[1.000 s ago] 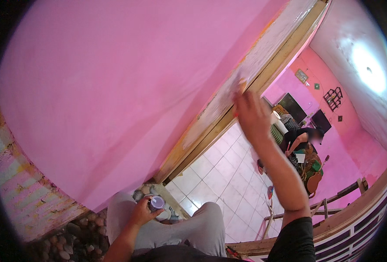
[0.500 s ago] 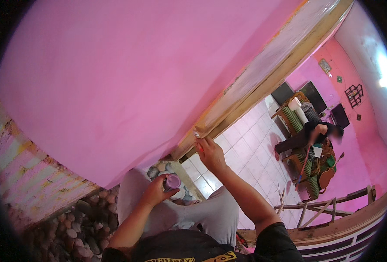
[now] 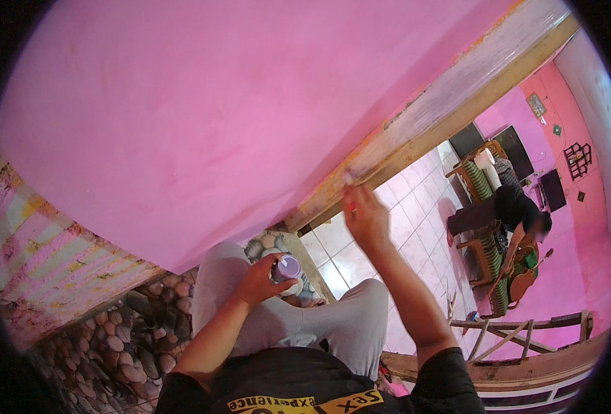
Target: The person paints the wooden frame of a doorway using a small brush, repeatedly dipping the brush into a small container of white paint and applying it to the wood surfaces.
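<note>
Below the door frame, my left hand (image 3: 257,283) is wrapped around a small cup (image 3: 289,266) with pale lilac paint inside. The cup is tilted so its opening shows. My right hand (image 3: 369,221) grips a small paintbrush (image 3: 350,182); a bit of red handle shows between the fingers. Its pale tip is at the lower part of the wooden door frame (image 3: 388,153), where I cannot make out whether it touches. Whitish-lilac paint streaks run up the frame's face, beside an uneven orange edge along the pink wall (image 3: 209,124).
Rounded stones (image 3: 122,338) cover the ground at lower left. Through the doorway is a white tiled floor (image 3: 405,207), where a person (image 3: 509,207) bends over by green striped chairs (image 3: 480,178) and a guitar (image 3: 524,286). A wooden railing (image 3: 526,338) stands at lower right.
My right hand and the brush have moved up and right along the door frame. My left hand with the cup has shifted slightly right and up. The view has shifted, and the person beyond bends lower.
</note>
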The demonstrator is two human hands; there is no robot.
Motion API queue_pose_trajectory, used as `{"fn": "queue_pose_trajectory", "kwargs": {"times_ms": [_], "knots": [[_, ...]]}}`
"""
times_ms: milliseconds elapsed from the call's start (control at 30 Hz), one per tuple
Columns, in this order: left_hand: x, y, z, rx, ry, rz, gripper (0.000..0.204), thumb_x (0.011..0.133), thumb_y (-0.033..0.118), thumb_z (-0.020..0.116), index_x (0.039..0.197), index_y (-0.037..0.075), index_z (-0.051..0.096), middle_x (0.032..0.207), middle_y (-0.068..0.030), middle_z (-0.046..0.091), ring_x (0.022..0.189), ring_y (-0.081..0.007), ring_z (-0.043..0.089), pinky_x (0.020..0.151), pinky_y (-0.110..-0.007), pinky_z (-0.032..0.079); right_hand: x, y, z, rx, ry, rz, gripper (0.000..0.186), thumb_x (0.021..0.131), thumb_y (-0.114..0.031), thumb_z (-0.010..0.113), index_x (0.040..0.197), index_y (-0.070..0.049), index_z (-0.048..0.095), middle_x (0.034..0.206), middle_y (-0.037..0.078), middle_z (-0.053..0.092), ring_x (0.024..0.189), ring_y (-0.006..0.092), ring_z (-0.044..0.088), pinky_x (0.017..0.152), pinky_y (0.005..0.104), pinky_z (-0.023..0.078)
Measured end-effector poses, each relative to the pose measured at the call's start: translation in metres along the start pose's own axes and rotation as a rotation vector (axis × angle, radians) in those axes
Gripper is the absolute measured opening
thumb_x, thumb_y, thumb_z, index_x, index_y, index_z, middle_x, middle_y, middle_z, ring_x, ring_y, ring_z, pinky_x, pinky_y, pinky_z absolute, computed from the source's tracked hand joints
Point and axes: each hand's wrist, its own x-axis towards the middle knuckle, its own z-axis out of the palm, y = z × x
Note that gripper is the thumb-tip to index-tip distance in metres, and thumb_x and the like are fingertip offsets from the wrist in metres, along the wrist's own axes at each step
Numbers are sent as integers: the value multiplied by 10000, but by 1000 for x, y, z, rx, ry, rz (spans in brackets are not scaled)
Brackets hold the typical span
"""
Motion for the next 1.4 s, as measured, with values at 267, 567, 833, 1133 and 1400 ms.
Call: {"fn": "queue_pose_trajectory", "kwargs": {"times_ms": [267,567,833,1133,1400], "knots": [[2,-15,7,-98,-20,22,719,764,393,912,1294,19,602,1184,-178,692,1089,-306,695,937,-405,554,-11,30,32,28,68,54,139,999,-190,622,1089,-99,678,990,118,645,837,348,689,652,457,579],[0,-3,-4,1,-25,-32,714,766,401,905,1291,20,609,1191,-173,693,1105,-303,689,947,-399,547,10,-1,-10,34,187,4,103,956,-102,660,1056,-79,653,990,98,693,826,318,694,639,412,567],[1,2,-3,31,-14,34,703,770,390,910,1290,23,610,1194,-182,691,1109,-322,692,942,-402,554,-17,14,36,56,90,73,71,964,-121,664,1030,-96,671,982,101,693,767,321,698,628,423,569],[-2,-11,1,-47,49,95,655,779,349,910,1264,20,617,1168,-182,690,1061,-310,697,916,-396,560,36,-13,-65,-84,462,-40,85,967,-136,665,1043,-101,680,959,92,656,732,308,668,599,402,552],[2,7,-3,5,-14,56,661,784,355,910,1275,26,613,1156,-159,699,1038,-288,707,908,-385,561,-29,7,41,162,-18,73,124,956,-139,684,1062,-75,696,989,104,715,765,304,713,656,410,579]]}}
